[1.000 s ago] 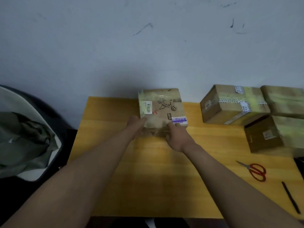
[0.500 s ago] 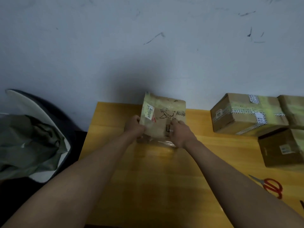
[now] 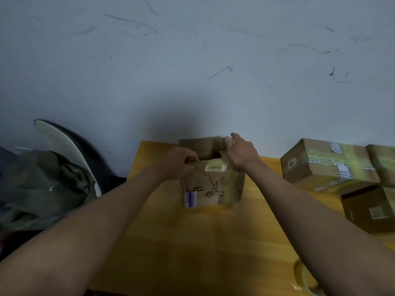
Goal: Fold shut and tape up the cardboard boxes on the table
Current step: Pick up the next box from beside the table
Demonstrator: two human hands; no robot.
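Observation:
A small cardboard box (image 3: 211, 184) with stickers and a printed drawing stands on the yellow wooden table (image 3: 213, 242) near the wall, its top open and its far flap raised. My left hand (image 3: 179, 163) grips the box's near left top edge with curled fingers. At the top right corner my right hand (image 3: 239, 151) holds a flap. A roll of clear tape (image 3: 305, 278) lies at the table's near right edge.
Taped cardboard boxes (image 3: 327, 165) are stacked at the right side of the table, with a darker box (image 3: 369, 208) in front of them. A chair with dark green cloth (image 3: 42, 189) stands to the left of the table. A grey wall rises just behind.
The box has been turned so its printed side faces me and its open top faces up. Both hands moved from its near side to its top edges. The view shifted upward.

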